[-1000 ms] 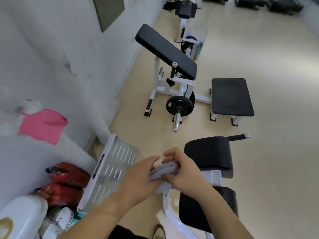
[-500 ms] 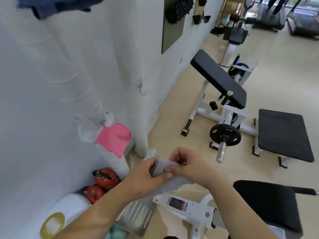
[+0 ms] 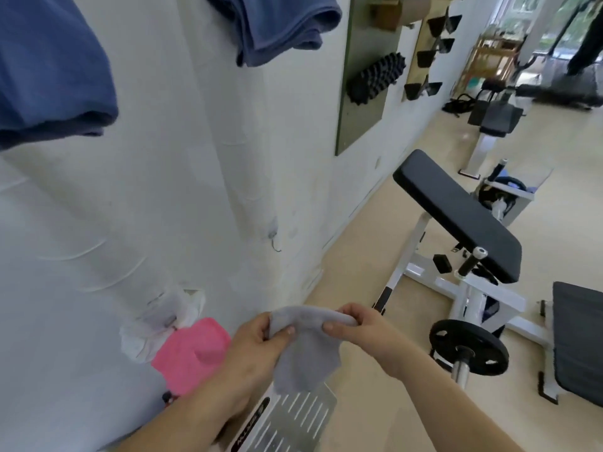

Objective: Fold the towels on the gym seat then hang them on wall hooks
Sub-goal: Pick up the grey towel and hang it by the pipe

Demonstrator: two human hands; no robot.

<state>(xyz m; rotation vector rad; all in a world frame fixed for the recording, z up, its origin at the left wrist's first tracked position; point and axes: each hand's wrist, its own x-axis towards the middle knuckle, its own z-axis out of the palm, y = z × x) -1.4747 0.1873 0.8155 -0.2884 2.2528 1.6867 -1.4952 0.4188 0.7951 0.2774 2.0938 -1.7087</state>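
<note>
Together, left hand [image 3: 257, 340] and right hand [image 3: 362, 331] pinch a folded grey towel [image 3: 305, 347].

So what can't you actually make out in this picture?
- Head view: the small grey towel, held by the left hand and right hand; its fold count is hidden in the bunched cloth.
- The two dark blue towels on the wall: the top edge cuts off whatever holds them.
- The pink cloth: its hanger is hidden by a white bag.
- The bare wall hook: too small for detail.

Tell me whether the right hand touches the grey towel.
Touching: the head view shows the right hand pinching the grey towel's folded top edge.
</note>
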